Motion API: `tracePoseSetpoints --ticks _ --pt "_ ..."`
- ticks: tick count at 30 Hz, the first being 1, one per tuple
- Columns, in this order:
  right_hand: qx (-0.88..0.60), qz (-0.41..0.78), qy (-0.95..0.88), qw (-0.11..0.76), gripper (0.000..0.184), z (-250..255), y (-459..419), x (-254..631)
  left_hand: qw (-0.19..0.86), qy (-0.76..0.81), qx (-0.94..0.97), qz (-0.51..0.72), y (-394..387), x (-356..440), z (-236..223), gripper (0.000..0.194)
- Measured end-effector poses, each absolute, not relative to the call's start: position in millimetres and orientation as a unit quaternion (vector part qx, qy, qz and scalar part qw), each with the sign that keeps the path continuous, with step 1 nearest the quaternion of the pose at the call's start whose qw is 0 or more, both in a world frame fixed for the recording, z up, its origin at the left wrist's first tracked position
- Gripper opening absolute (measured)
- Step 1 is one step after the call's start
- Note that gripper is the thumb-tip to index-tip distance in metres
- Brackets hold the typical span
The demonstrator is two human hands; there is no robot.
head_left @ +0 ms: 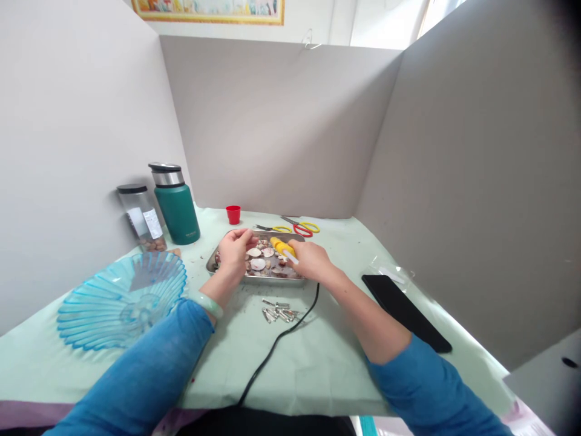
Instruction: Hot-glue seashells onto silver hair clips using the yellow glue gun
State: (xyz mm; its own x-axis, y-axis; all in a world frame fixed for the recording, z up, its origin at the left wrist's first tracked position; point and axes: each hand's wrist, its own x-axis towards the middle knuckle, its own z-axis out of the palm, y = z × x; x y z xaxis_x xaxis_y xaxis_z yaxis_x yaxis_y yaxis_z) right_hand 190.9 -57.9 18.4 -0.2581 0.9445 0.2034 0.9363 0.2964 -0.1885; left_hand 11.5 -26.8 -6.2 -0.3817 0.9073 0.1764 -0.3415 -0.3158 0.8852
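My right hand (313,259) is closed around a yellow hot glue gun (278,246) above the right side of a metal tray. A white glue stick (290,257) sticks out of it toward me. From my right hand's side a black cord (278,341) runs down over the table's front edge. My left hand (233,251) is over the tray's left part, thumb and fingers pinched together; anything between them is too small to name. Shells (258,264) of several sizes lie in the tray (272,280). A pile of small silver metal clips (279,313) lies just in front of it.
Left stand a blue fluted glass plate (82,303), a green bottle (178,212) and a clear jar (140,221). Behind the tray are a red cup (233,215) and scissors (303,229). A flat black object (403,312) lies right. Grey panels (281,121) enclose the table.
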Motion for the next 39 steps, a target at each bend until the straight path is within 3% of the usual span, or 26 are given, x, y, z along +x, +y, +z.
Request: tracePoseSetpoints --ticks 4,8,10,13,16,19,26,39 --pt "-0.575 -0.036 -0.817 0.026 0.029 24.8 -65.5 189.8 0.42 0.407 0.357 0.728 -27.1 11.3 -6.2 0.032" --pt "-0.569 -0.023 -0.822 -0.003 0.028 19.0 -60.0 192.7 0.429 0.405 0.364 0.72 -28.2 11.5 -5.7 0.033" --pt "-0.576 -0.01 -0.816 0.043 0.026 15.2 -55.3 195.2 0.436 0.407 0.369 0.713 -28.4 11.7 -5.5 0.032" --pt "-0.592 0.056 -0.775 0.213 0.021 10.4 -47.2 197.6 0.457 0.406 0.382 0.693 -29.5 12.5 -4.6 0.031" --pt "-0.543 0.26 -0.678 0.421 0.018 6.6 -41.0 194.7 0.485 0.401 0.404 0.664 -31.5 13.6 -3.7 0.031" --pt "-0.447 0.454 -0.568 0.521 0.018 4.1 -40.0 187.4 0.494 0.393 0.433 0.644 -32.7 13.8 -4.3 0.032" --pt "-0.372 0.588 -0.453 0.557 0.019 -2.7 -41.3 175.2 0.511 0.365 0.473 0.618 -32.3 13.9 -7.6 0.036" --pt "-0.342 0.584 -0.455 0.579 0.025 -13.5 -38.9 168.6 0.514 0.369 0.487 0.602 -35.2 21.6 -7.5 0.033"
